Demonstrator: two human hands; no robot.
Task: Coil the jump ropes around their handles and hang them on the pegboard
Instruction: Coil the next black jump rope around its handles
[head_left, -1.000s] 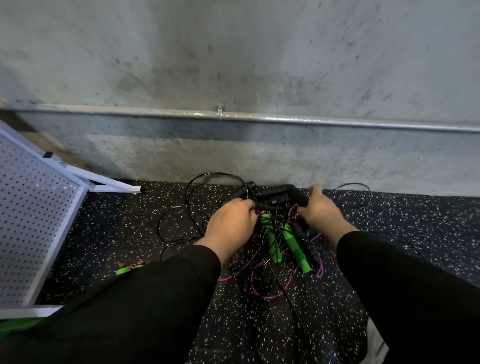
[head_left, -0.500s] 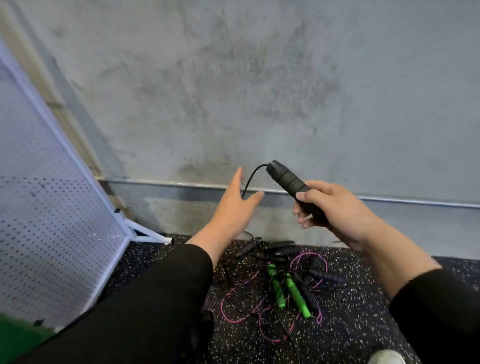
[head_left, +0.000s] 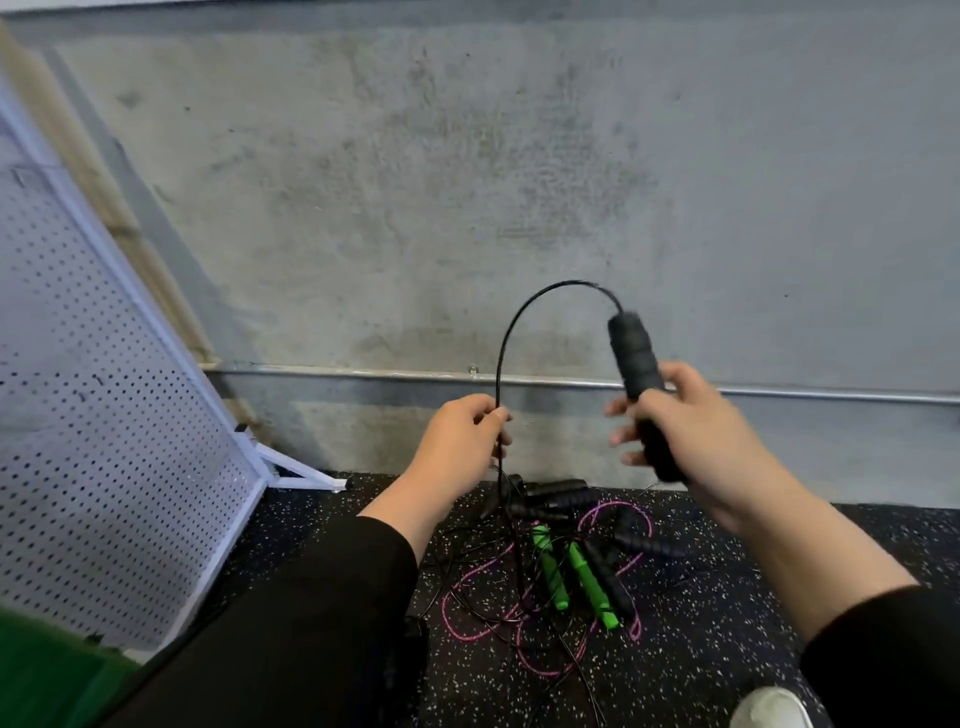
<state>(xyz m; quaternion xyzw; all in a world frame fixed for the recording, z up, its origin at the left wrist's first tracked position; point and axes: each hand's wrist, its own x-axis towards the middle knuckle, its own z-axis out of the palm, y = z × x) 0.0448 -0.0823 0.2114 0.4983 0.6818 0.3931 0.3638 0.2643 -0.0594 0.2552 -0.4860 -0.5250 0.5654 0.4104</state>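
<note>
Against grey concrete wall (head_left: 519, 182), right hand (head_left: 696, 431) grips black ribbed handle (head_left: 636, 358); left hand (head_left: 462, 441) pinches its thin black cord (head_left: 511, 332).

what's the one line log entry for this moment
right hand: grips black handle | left hand: pinches black rope | pile: floor

The black handle (head_left: 635, 358) in my right hand (head_left: 696, 431) looks like matt, ribbed foam; its cord (head_left: 511, 332), pinched in my left hand (head_left: 457, 447), is thin and slightly glossy. At lower centre lie smooth green plastic handles (head_left: 592, 587) and a pink cord (head_left: 467, 623) on speckled rubber floor (head_left: 727, 597). At left, painted perforated metal pegboard (head_left: 104, 441). Behind, rough mottled concrete wall (head_left: 467, 156) with a shiny metal pipe (head_left: 363, 372).
</note>
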